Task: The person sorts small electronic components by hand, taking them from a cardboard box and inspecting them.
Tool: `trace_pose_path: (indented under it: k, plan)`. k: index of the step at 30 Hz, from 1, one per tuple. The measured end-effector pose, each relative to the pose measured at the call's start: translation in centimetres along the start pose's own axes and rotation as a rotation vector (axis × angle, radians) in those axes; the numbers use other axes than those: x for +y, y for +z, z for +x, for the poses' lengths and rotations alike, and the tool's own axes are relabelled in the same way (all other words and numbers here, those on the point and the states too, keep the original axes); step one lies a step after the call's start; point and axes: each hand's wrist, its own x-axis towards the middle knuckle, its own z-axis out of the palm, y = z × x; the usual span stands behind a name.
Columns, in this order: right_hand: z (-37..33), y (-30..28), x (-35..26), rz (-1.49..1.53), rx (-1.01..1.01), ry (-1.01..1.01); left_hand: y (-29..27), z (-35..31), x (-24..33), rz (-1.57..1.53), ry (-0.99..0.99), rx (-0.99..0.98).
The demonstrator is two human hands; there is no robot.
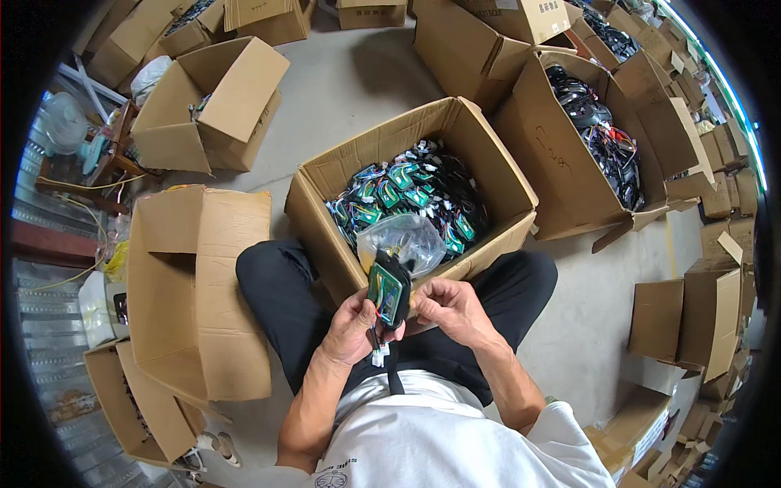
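Note:
My left hand is wrapped around a green circuit board in a black casing, tilted upright above my lap. Coloured wires run over the board, and white connectors dangle below it. At the board's right edge my right hand is closed in a pinch; what its fingertips hold, if anything, is too small to make out. Just beyond the board, a clear plastic bag lies at the near side of an open cardboard box. Inside that box are many wired green boards with black cables.
A large box of black cables and coloured wires stands at the right. To my left is an open box, with another box farther off. Several cartons line the right side. My bent legs flank the middle box.

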Motion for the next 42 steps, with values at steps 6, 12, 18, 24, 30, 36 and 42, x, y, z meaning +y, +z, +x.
trace_pose_path:
  k: [6, 12, 18, 24, 30, 36, 42]
  plan:
    - [-0.2, 0.4, 0.9, 0.878, -0.099, -0.011, 1.5, -0.5, 0.3, -0.114, -0.030, -0.167]
    - [-2.2, -2.3, 0.3, 1.176, -0.450, -0.034, 3.6, -1.4, 2.5, 0.571, 0.110, 0.025]
    - [-5.2, -4.9, -1.5, 0.774, -0.472, -0.361, 6.6, -2.4, 3.2, 1.541, 0.389, -0.001]
    - [-8.3, -2.3, -2.9, -0.042, -0.568, -0.226, 6.5, -1.5, 2.6, 1.402, 0.250, 0.135]
    - [-8.2, 1.1, -2.7, -0.616, -0.254, -0.635, 4.9, -0.3, 1.7, 0.539, 0.158, 0.395]
    - [-5.4, -0.4, -0.3, -0.157, -0.016, -0.602, 3.6, -0.2, 3.3, 0.099, 0.025, 0.343]
    - [-1.2, -1.5, -1.9, 1.332, -0.218, -0.247, 2.3, 1.1, 2.1, 0.053, 0.174, 0.142]
